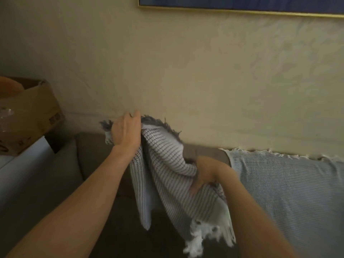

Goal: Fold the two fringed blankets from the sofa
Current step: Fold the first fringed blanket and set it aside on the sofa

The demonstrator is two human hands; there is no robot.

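Observation:
A grey-and-white striped blanket (163,170) with dark and white fringe hangs in the air above the brown sofa (93,155). My left hand (126,131) grips its upper fringed edge, held high near the sofa back. My right hand (206,174) holds a bunched part of the same blanket lower and to the right. White fringe dangles at the bottom. A pale blue fringed blanket (288,187) lies draped over the sofa back on the right, untouched.
A cardboard box (31,112) sits on a white surface (28,161) left of the sofa. The beige wall (204,71) runs behind, with a gold-framed picture (242,6) at the top.

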